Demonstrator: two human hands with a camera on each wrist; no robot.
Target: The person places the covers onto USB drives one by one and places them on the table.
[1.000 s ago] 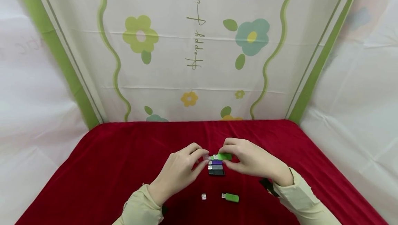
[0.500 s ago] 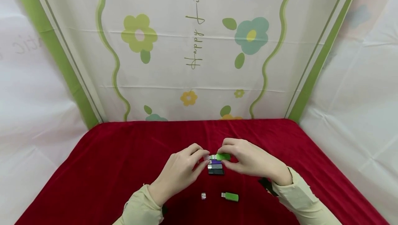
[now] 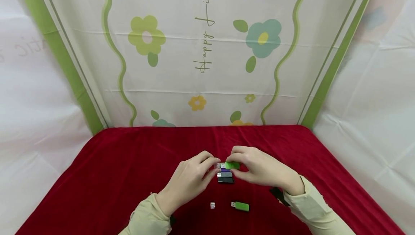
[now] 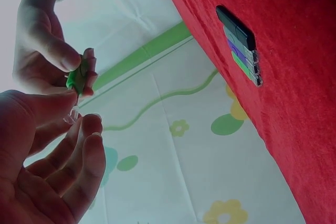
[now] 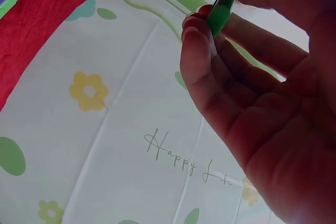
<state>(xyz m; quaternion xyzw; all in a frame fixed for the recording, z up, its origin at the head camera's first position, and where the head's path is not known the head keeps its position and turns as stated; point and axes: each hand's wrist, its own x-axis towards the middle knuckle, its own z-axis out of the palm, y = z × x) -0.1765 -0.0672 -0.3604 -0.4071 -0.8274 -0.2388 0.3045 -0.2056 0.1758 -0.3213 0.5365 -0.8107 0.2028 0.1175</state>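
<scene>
My right hand [image 3: 254, 164] pinches a green USB flash drive [image 3: 232, 165] between thumb and fingers, its metal plug pointing left. A small clear cap [image 4: 72, 115] is pinched in my left hand [image 3: 194, 173], right at the plug end of that drive; whether the plug has entered it is hard to tell. Both hands are raised above the cloth. Below them lies a row of capped flash drives: a black one [image 3: 225, 180], a grey one [image 3: 224, 174], a purple one [image 4: 236, 50] and a green one [image 4: 240, 65], side by side.
Nearer to me on the red cloth [image 3: 129, 170] lie another green flash drive [image 3: 240, 206] with a bare plug and a loose clear cap [image 3: 212, 205] to its left. A white curtain [image 3: 175, 65] with printed flowers stands behind the table, with white side walls.
The gap between cap and plug has narrowed: my left hand has shifted slightly right with the cap, and my right hand slightly left with the green flash drive.
</scene>
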